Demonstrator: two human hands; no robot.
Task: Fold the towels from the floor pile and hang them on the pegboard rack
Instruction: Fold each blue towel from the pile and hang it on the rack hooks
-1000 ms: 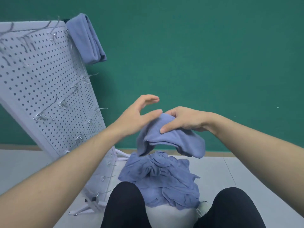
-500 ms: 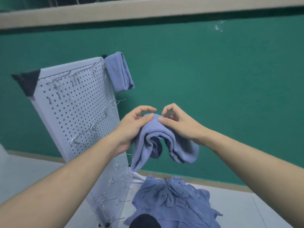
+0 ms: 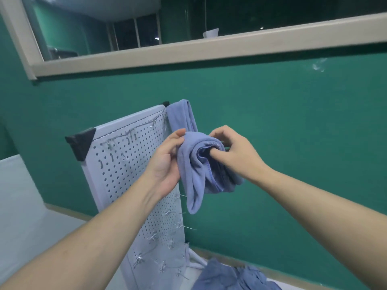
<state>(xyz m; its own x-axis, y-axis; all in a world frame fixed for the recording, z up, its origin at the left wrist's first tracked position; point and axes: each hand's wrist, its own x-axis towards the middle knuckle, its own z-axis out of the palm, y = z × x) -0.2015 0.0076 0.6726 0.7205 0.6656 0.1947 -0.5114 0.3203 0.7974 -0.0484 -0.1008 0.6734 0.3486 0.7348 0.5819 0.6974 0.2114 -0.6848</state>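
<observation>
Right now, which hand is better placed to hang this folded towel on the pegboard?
Probably the left hand: it holds the towel directly in front of the pegboard. The right hand grips the side away from it.

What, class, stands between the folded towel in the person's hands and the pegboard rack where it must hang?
Nothing visible blocks the way. The folded towel is held by the left hand and right hand right in front of the pegboard rack. One hung towel already occupies the top right corner, so that spot is taken.
</observation>
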